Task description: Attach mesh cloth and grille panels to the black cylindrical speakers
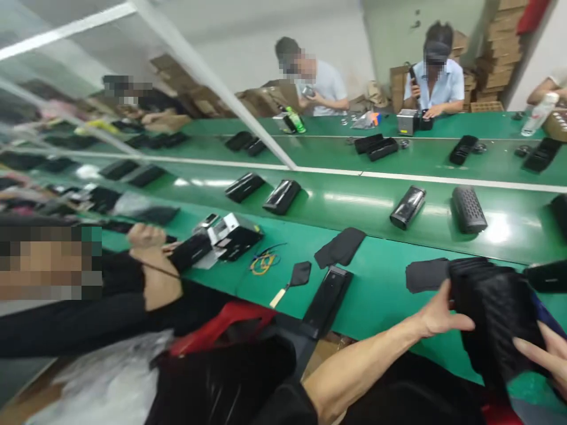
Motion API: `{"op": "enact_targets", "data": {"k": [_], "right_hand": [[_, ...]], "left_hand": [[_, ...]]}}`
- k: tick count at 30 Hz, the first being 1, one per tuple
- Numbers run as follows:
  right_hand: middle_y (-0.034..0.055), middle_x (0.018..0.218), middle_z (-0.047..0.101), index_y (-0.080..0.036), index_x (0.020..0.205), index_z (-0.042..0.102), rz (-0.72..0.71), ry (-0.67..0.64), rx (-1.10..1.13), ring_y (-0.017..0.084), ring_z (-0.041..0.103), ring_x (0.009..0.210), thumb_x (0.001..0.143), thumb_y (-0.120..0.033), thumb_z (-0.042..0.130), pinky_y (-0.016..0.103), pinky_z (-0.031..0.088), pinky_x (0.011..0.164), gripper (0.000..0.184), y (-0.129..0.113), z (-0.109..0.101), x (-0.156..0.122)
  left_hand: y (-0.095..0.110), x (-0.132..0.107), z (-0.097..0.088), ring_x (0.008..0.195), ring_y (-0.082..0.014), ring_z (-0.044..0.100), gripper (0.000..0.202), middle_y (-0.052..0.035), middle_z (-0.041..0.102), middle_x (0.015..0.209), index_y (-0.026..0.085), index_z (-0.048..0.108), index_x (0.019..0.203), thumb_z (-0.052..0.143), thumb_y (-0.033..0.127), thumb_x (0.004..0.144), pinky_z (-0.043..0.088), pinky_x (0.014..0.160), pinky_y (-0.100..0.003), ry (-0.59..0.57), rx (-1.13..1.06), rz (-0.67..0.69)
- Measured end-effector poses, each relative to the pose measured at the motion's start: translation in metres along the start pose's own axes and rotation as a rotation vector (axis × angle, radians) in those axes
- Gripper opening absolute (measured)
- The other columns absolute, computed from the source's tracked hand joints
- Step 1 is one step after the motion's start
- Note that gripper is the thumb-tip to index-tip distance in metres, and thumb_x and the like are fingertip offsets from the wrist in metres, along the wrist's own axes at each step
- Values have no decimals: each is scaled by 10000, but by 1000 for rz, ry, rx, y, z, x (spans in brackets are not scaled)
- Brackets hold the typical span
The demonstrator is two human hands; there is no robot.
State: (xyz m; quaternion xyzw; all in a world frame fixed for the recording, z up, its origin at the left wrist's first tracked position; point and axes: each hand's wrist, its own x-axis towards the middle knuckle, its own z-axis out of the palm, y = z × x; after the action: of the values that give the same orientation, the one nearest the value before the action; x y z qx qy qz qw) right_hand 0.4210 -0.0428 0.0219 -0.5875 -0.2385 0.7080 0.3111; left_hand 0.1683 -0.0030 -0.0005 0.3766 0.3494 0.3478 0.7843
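Note:
At the right of the view, my left hand (pixel 440 313) grips the near side of a thick stack of black sheets (pixel 491 301), thumb in front and fingers behind. My right hand (pixel 543 351) holds the same stack from its right side, partly cut off by the frame edge. The sheets stand tilted over the green bench and look slightly blurred. Just left of the stack, a few dark flat sheets (pixel 425 275) lie on the bench. Farther left are more dark sheets (pixel 341 247) and a long black casing (pixel 328 301).
Black casings (pixel 283 196) sit along the green conveyor (pixel 345 203). A dark tag-like piece (pixel 301 273), yellow wire (pixel 263 263) and a white-and-black box (pixel 234 236) lie left. A co-worker's arm (pixel 162 277) is close on my left. Other people work across the line.

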Motion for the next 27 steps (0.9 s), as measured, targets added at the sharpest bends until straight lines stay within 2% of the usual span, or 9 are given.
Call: {"op": "enact_targets", "data": {"k": [4,6,9,11,14,16,19,22,27], "right_hand": [[108,1334,759,-225,1362,699,-40,-419,-425,411,663,1291,602,-383,877,585,505,1154,797,-47,109,98],[71,1217,807,-224,1322,714,-15,-633,-545,355,735,1113,559,-285,837,515,578,1042,775,-69,172,158],[56,1151,815,-258,1357,682,120,-761,-681,262,764,843,534,-225,841,390,637,782,839,-87,245,229],[48,1143,809,-293,1393,653,160,-769,-760,220,747,748,552,-227,860,340,624,686,868,-90,274,257],[15,1101,800,-361,1399,638,73,-771,-868,184,706,666,585,-244,886,307,596,618,859,-88,291,280],[1,1062,782,-374,1382,641,-127,-734,-1009,169,672,653,618,-261,894,289,569,613,814,-83,292,287],[34,1068,727,-286,1351,644,-433,-576,-1244,189,651,775,661,-259,895,300,543,726,735,-74,287,287],[80,1150,662,-218,1310,632,-536,-478,-1313,226,625,946,747,-248,858,347,501,896,607,-63,280,279],[88,1143,659,-223,1274,656,-620,-385,-1337,248,628,1045,916,-251,716,368,465,979,365,-49,274,268]], "left_hand": [[-35,-45,-92,1209,-427,657,1205,-249,630,1407,177,512,1434,893,844,506,628,870,-525,531,-176,47],[-40,-51,-130,1175,-393,674,1164,-241,625,1402,206,491,1414,839,892,540,644,817,-494,726,-283,96],[-41,-47,-168,1150,-339,693,1054,-205,604,1433,262,459,1415,821,862,628,652,826,-503,917,-409,132],[-42,-43,-181,1119,-308,705,986,-189,585,1460,287,451,1411,820,831,675,655,831,-505,977,-449,120],[-45,-40,-187,1083,-280,704,937,-184,577,1448,277,433,1413,820,786,728,663,826,-493,1023,-463,109],[-47,-39,-186,1083,-271,688,919,-182,581,1412,259,412,1424,805,765,765,665,817,-473,1067,-458,109],[-49,-37,-182,1071,-250,661,913,-172,562,1381,247,391,1434,790,753,788,664,788,-422,1136,-444,76],[-50,-45,-175,1000,-220,648,861,-154,559,1317,224,426,1375,774,758,796,647,704,-350,1226,-380,-7],[-20,-77,-181,772,-159,592,497,-19,588,893,217,521,1016,648,686,916,547,705,-279,1345,222,78]]}}
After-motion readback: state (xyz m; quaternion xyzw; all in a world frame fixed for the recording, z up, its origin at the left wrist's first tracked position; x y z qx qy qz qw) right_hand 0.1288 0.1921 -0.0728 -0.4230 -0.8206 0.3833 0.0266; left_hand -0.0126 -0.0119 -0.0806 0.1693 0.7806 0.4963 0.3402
